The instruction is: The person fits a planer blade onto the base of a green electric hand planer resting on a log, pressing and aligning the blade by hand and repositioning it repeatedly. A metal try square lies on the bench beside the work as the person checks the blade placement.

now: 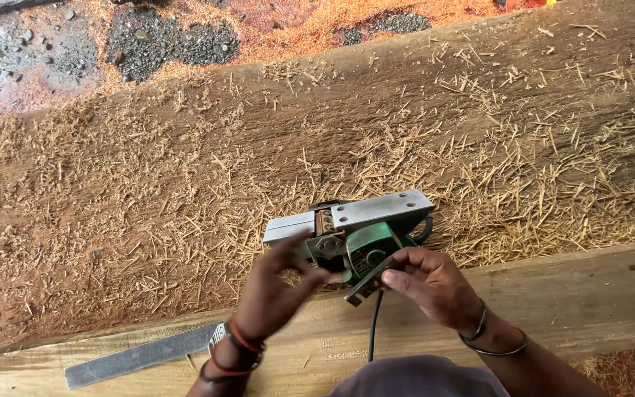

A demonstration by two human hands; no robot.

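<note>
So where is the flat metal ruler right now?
The metal ruler lies at lower left of the head view on the pale plank, just left of the left hand.

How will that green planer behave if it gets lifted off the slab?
The planer is probably heavy for its size: thick metal sole and a motor body. It lies sole-up, so it may tip. Its cord would likely drag. Both the left hand and the right hand touch it.
</note>
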